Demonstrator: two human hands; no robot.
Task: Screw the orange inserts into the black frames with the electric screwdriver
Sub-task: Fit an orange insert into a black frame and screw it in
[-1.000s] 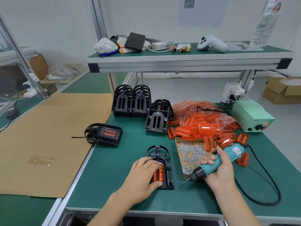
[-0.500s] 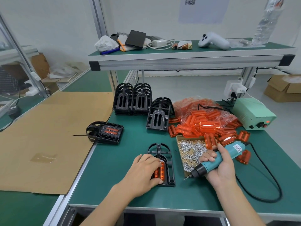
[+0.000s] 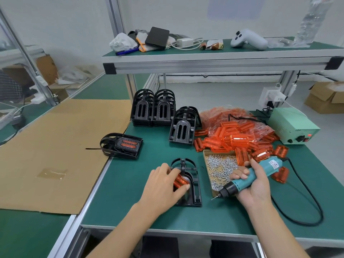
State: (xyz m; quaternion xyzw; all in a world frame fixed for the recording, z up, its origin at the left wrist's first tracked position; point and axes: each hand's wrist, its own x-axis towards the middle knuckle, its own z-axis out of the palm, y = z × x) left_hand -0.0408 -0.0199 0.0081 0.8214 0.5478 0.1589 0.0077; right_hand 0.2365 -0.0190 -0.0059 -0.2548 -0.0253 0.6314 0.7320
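Lower centre: left hand (image 3: 163, 185) is pinching orange insert (image 3: 180, 181) over black frame (image 3: 193, 190); right hand (image 3: 255, 185), fingers clamped, is gripping screwdriver (image 3: 247, 178).

Bare green mat is lying open along the near edge of the bench (image 3: 119, 207), in front of and to the left of the black frame (image 3: 195, 189) that the left hand (image 3: 165, 185) is covering. The right hand (image 3: 255, 185) and the electric screwdriver (image 3: 249, 177) are hanging over the near end of the screw tray (image 3: 214, 164), blocking the way in from the right. The orange inserts (image 3: 234, 140) are crowding the bench behind the tray, the frame stacks (image 3: 154, 108) are standing farther back, and the black cable (image 3: 307, 207) is looping across the right side. The upper shelf (image 3: 214, 62) is overhanging the far part.
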